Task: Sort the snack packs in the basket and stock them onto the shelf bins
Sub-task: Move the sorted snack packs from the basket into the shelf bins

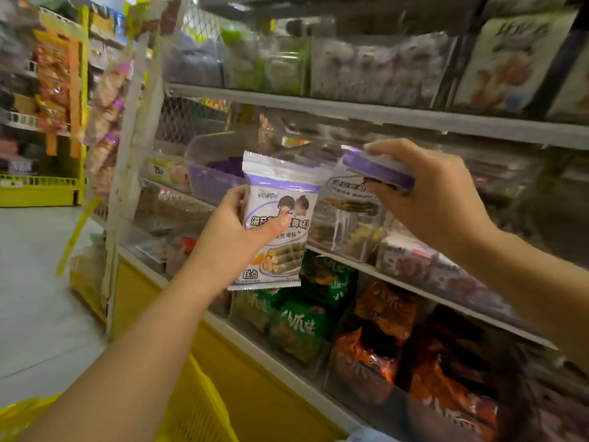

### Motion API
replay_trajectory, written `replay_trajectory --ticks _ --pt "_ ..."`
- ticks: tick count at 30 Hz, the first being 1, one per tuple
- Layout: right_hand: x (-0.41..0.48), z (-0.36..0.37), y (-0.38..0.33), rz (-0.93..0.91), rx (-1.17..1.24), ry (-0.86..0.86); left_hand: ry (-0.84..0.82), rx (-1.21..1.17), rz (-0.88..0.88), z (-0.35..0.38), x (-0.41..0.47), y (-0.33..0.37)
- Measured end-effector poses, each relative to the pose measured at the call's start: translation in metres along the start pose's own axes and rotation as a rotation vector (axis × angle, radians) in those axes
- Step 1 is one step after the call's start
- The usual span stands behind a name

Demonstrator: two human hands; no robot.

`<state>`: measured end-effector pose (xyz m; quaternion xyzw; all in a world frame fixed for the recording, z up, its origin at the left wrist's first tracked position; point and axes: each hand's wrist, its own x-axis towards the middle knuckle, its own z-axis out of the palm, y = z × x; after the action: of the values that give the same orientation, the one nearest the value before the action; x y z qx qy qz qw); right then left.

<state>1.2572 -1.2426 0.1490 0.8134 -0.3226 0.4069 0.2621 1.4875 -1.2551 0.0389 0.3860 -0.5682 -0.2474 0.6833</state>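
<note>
A pale grey floor [38,256] fills the left of the frame. At upper left stands a yellow display rack [41,189] crowded with blurred goods. A white wire-mesh end panel [178,52] rises at centre top, with grey shelf rails [350,113] running right, dimly lit.

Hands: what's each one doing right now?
Left hand: closed on an upright purple-and-white snack pack.
Right hand: closed on a flat stack of purple-edged packs.
</note>
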Motion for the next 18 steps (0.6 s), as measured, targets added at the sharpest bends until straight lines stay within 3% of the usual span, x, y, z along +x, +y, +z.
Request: replay_trajectory --ticks 3,8,18 --pt "0.010 -0.017 0.030 0.060 0.091 0.069 -0.020 0.033 0.067 0.022 0.018 0.013" --pt "0.024 -0.010 0.077 0.319 0.140 0.009 -0.037 0.080 0.118 0.044 0.045 0.020" --pt "0.072 0.062 0.146 0.322 -0.065 -0.234 -0.102 0.038 0.101 0.039 0.078 0.002"
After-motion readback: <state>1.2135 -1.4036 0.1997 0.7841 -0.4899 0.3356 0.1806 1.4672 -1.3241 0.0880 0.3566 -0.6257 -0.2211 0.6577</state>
